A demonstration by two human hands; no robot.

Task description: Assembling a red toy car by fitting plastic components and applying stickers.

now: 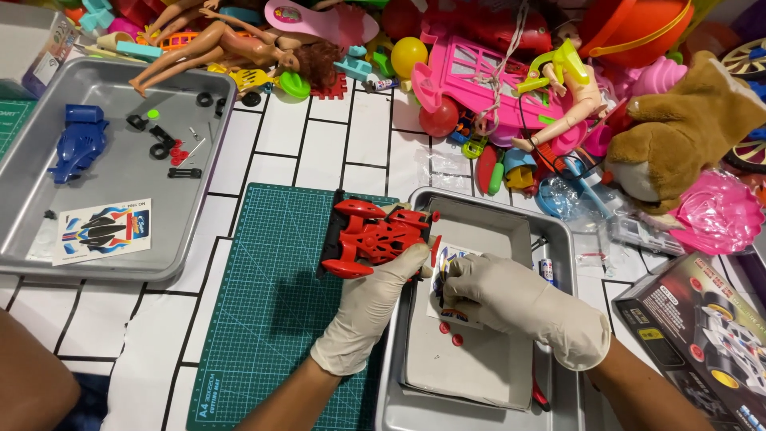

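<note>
Left hand [371, 299], gloved, clamped on red toy car body [375, 235], held over the green cutting mat [271, 303] beside the near metal tray [558, 239]. Right hand [511, 299] pinching at the sticker sheet [451, 279] in that tray. Step looks like decal work; next calls for lifting one sticker cleanly and aligning it on the shell.

**A hobby bench buried in toys**

This is looking like a home toy-assembly workbench. A green cutting mat [267, 303] is lying at six o'clock on a white grid-lined tabletop [351, 136], metal trays [120, 88] are holding small model-car parts at ten o'clock, and dolls [231, 44], a plush animal [686, 128] and plastic playthings are crowding twelve to two o'clock.
</note>
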